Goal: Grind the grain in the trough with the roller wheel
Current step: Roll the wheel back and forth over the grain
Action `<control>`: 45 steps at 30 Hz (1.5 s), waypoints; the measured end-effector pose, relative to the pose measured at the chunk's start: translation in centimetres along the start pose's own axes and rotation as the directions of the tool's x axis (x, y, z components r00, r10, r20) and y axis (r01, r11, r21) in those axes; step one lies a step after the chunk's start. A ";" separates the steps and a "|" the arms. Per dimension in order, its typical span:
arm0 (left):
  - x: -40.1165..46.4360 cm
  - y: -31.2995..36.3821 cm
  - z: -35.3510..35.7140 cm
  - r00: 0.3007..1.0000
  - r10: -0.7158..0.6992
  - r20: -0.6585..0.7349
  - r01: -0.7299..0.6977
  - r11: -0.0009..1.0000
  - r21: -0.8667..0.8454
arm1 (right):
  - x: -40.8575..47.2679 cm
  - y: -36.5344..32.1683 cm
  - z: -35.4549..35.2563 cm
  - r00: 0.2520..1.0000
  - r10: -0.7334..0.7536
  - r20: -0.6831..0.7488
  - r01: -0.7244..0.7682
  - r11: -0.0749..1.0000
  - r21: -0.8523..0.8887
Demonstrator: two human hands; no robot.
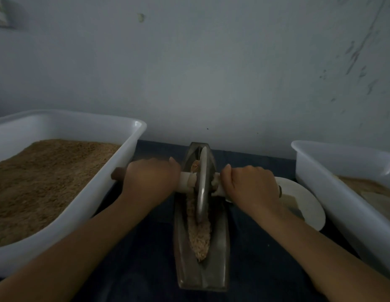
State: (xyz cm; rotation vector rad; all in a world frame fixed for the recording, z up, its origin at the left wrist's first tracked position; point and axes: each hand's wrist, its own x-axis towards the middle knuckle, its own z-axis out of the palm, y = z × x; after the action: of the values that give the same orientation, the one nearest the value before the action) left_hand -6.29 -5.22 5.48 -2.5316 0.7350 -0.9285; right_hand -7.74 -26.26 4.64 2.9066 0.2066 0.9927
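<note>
A large white plastic tub (124,162) of brown meal crowds the left hand (151,178); a second tub (309,171) and a white plate (307,205) flank the right hand (252,185). Between them, on dark cloth (150,247) against a pale wall (211,73), lies the narrow metal trough (183,258) holding coarse grain (199,238). Both hands' fingers curl round the axle handle (185,180) of the upright metal roller wheel (202,184).

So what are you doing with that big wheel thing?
A person is grinding grain. The left hand and right hand each grip one end of the handle running through the roller wheel, which stands on edge in the long metal trough. Crushed grain lies along the groove under and in front of the wheel. A white tub of brown grain sits on the left, and another tub on the right.
</note>
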 end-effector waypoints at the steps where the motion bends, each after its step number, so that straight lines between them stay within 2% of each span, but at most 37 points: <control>1: 0.4 -0.1 0.4 1.000 -0.011 -0.019 0.011 0.999 0.037 | 0.5 0.1 0.4 1.000 0.007 -0.004 -0.007 1.000 -0.014; 5: 2.2 -0.1 1.8 0.995 -0.073 -0.071 0.081 0.989 0.123 | 2.8 0.4 2.0 0.999 0.042 -0.028 -0.042 0.999 0.006; 9: 3.2 -0.3 2.8 0.987 -0.147 -0.072 0.154 0.982 0.110 | 4.3 0.6 2.7 1.000 0.018 -0.015 -0.017 0.999 0.047; 14: 2.9 -0.2 1.7 0.985 -0.121 0.120 0.113 0.991 0.075 | 3.8 0.2 2.1 0.999 0.035 0.025 -0.035 0.999 0.003; 16: 2.1 -0.1 1.1 0.986 -0.098 0.136 0.091 0.994 0.053 | 2.6 0.1 1.5 0.998 0.042 0.039 -0.041 0.999 -0.022; 18: 1.0 0.1 -0.3 0.991 -0.048 0.127 0.049 0.999 -0.006 | 1.2 0.0 0.6 0.998 0.051 0.035 -0.051 0.999 -0.005; 20: 0.1 0.1 -0.6 0.978 -0.013 0.210 0.010 1.000 0.016 | -0.2 -0.3 -0.4 0.998 0.028 0.056 -0.027 1.000 -0.006; 23: -1.3 0.3 -2.0 0.967 0.027 0.254 -0.016 0.999 -0.047 | -1.5 -0.5 -2.0 0.998 0.008 0.059 -0.012 0.997 0.075; 24: -1.5 0.4 -2.3 0.953 0.037 0.300 -0.033 0.999 -0.018 | -1.9 -0.6 -2.4 0.998 0.006 0.068 -0.013 0.995 0.101; 26: -2.3 0.7 -1.4 0.972 0.087 0.216 -0.100 0.994 0.050 | -2.6 -0.6 -3.1 0.994 -0.013 0.108 0.000 0.992 0.124; 30: -2.3 0.9 -0.9 0.956 0.130 0.265 -0.151 0.986 0.063 | -3.0 -0.5 -3.5 0.992 -0.003 0.124 -0.018 0.986 0.168; 35: -0.8 0.5 -1.1 0.977 0.028 0.212 -0.043 0.997 0.065 | -1.3 -0.3 -1.6 0.995 0.028 0.091 -0.034 0.997 0.063; 38: 0.4 -0.1 0.4 0.998 0.012 0.054 -0.011 1.000 -0.019 | 0.5 -0.3 -0.1 0.998 0.042 0.042 -0.042 0.999 0.018; 40: 1.3 -0.5 1.6 0.999 -0.028 0.022 0.028 1.000 0.012 | 1.6 0.0 0.9 0.999 0.041 0.002 -0.041 0.999 0.011; 44: 3.4 -0.5 2.0 0.987 -0.066 0.144 0.060 0.997 0.049 | 3.4 0.7 2.3 1.000 0.018 0.013 -0.018 1.000 -0.024; 45: 3.9 -0.5 2.8 0.990 -0.073 0.117 0.068 0.997 0.048 | 3.7 0.7 2.4 0.999 0.035 0.006 -0.035 0.999 0.012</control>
State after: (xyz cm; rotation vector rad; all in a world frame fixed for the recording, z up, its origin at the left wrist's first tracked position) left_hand -1.73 -6.69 5.61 -2.5628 0.5869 -0.7987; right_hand -3.30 -26.43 5.08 2.9336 0.1629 0.9911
